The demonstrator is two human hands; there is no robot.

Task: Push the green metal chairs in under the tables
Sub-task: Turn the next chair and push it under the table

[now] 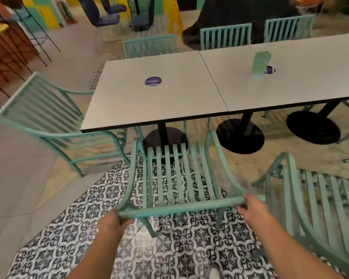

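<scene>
Both hands hold the top rail of the middle green chair (175,178). Left hand (111,220) is wrapped around the rail's left end, fingers curled over it. Right hand (252,208) grasps the right end, fingers curled round the bar. Each grip is clenched on the rail, one per corner, roughly level.

Position of chair: on the patterned tile floor (73,228), directly ahead of the person, seat slats running away from the hands toward the tabletop (149,101). The front edge of the seat sits near the tabletop's near edge, just before the black pedestal base (165,137); most of the seat is not yet under.

Key relation: the chair's long axis, rail to seat front, points straight from the grip to the pedestal. Judgement: a straight forward push should carry it in, with the front legs passing either side of the base. Hands are about equally near; neither leads.

Neighbours: a second green chair (320,202) stands close on the right, its arm just beside the right hand; contact is a risk if the push drifts right. A third chair (48,121) sits angled at the tabletop's left end, not pushed in.
</scene>
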